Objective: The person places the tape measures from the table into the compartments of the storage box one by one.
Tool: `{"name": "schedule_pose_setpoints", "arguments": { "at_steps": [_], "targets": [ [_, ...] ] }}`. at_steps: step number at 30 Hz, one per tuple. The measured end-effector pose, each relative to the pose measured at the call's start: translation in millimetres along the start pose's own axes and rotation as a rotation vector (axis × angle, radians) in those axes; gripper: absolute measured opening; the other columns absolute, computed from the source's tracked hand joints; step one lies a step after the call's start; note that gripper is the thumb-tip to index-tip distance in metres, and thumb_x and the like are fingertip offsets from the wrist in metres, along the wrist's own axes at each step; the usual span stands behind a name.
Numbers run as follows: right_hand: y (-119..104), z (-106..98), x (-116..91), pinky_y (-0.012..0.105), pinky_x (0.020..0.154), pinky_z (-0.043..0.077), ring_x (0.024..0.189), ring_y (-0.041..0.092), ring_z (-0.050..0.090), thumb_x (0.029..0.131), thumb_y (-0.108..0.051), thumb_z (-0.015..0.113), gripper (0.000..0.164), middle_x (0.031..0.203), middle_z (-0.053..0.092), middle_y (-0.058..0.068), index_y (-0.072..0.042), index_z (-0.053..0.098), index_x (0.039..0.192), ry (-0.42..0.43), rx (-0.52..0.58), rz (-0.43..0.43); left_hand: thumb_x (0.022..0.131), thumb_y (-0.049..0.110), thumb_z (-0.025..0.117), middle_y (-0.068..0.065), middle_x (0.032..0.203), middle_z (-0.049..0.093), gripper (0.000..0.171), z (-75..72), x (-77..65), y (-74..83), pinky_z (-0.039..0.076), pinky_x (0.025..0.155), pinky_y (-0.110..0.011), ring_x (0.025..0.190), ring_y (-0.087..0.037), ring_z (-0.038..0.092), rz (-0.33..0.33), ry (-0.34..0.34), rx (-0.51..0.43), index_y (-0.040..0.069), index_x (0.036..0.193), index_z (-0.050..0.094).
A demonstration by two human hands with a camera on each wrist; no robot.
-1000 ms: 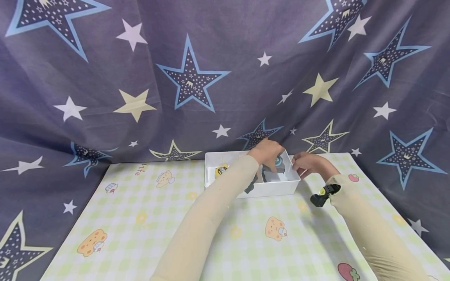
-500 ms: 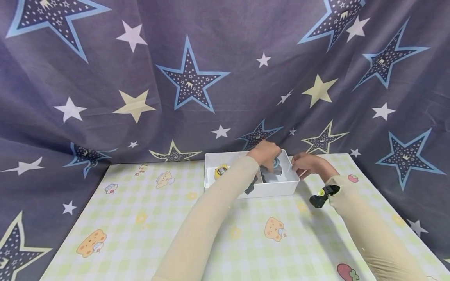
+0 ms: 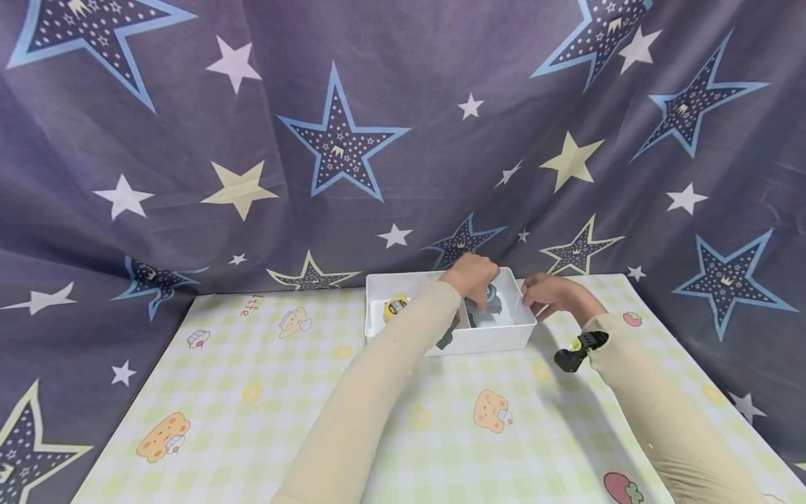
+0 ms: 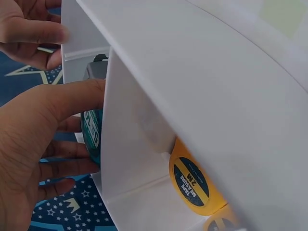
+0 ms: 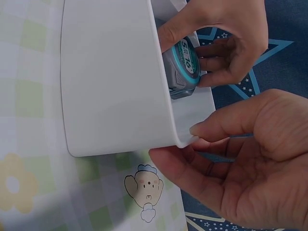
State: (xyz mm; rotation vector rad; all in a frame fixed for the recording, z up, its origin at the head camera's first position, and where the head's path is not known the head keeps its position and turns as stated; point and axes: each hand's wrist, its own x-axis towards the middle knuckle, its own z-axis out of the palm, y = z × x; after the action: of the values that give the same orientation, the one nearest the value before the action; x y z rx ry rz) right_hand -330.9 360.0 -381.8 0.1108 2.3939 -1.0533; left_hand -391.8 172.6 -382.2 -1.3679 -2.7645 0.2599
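A white divided box (image 3: 485, 341) stands at the back of the table. In its right compartment sits a grey and teal tape measure (image 5: 185, 65), close to the divider (image 4: 127, 130). My left hand (image 3: 471, 275) reaches over the box and grips this tape measure, thumb on one side and fingers on the other. With thumb inside the rim and fingers outside, my right hand (image 5: 255, 149) pinches the box's right end wall. A yellow tape measure (image 4: 190, 183) lies in the left compartment, partly behind my left sleeve in the head view.
Behind the table hangs a dark star-patterned curtain (image 3: 340, 231), close to the box's back wall. A green and white checked cloth (image 3: 252, 434) covers the table. A black wrist camera (image 3: 574, 357) sits on my right wrist.
My left hand and the grey and teal tape measure have shifted slightly left, toward the divider. The right hand has stayed at the box's end wall.
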Motion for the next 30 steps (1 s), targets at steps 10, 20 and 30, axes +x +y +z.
{"name": "schedule_pose_setpoints", "arguments": {
  "at_steps": [10,20,30],
  "targets": [
    [0.5,0.6,1.8,0.037,0.079,0.059,0.084,0.022,0.067,0.091,-0.003,0.05,0.014,0.098,0.064,0.013,0.001,0.049,0.104,0.002,-0.005,-0.001,0.066,0.042,0.091,0.008,0.094,0.074,0.054,5.4,0.6,0.7,0.052,0.085,-0.028,0.079,-0.009,0.061,-0.005,0.004,-0.024,0.017,0.111,0.073],
    [-0.3,-0.5,-0.6,0.041,0.08,0.06,0.086,0.024,0.068,0.091,-0.004,0.05,0.018,0.101,0.066,0.017,0.004,0.048,0.107,-0.004,-0.012,-0.014,0.069,0.042,0.09,0.007,0.095,0.075,0.05,4.8,2.3,5.2,0.053,0.083,-0.026,0.08,-0.01,0.061,0.0,-0.015,-0.038,0.018,0.109,0.073],
    [-2.0,0.1,-3.9,0.04,0.08,0.06,0.088,0.027,0.068,0.09,-0.003,0.051,0.019,0.101,0.066,0.018,0.005,0.048,0.107,-0.001,-0.003,-0.02,0.072,0.042,0.088,0.007,0.098,0.073,0.048,4.4,2.6,11.4,0.05,0.093,-0.031,0.085,-0.011,0.06,-0.009,-0.054,-0.043,0.018,0.11,0.071]
  ]
}}
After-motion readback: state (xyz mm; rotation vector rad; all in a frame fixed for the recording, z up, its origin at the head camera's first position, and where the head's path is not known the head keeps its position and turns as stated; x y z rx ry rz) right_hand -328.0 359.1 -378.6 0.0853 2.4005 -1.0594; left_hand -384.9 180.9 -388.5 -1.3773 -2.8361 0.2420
